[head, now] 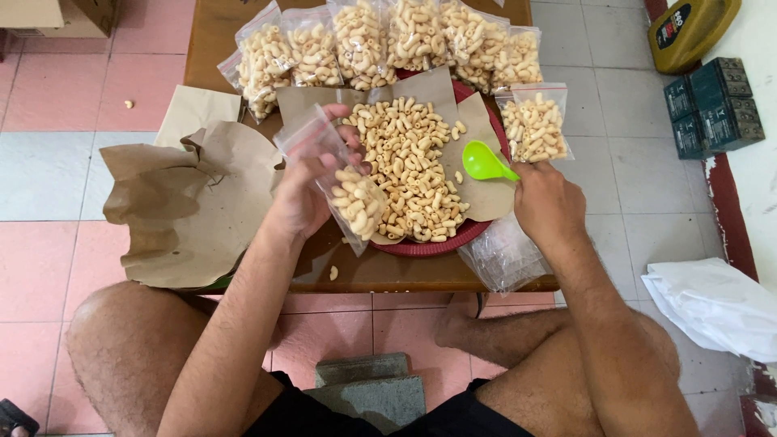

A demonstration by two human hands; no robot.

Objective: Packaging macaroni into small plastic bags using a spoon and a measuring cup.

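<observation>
Clear plastic and curly snacks, held by two bare hands over a small wooden tabletop [380, 275].

Crinkly and see-through, the small clear plastic zip bag [336, 182] is pinched in the left hand [303, 194], with fingers closed on its open top; its bottom corner is plump with pale, bumpy, elbow-shaped puffed snacks. The right hand [549, 206] is closed around the handle of a smooth, bright green plastic scoop [484, 162], whose round bowl hangs over a big loose heap of the same curly snacks [409, 166]. That heap lies on stiff brown paper [477, 198] spread over a round red tray [441, 244]. A row of filled, shiny clear bags [388, 40] stands behind it. Crumpled, torn brown paper [190, 210] lies at the left. Floppy empty clear bags [502, 259] sit just under the right hand.
</observation>
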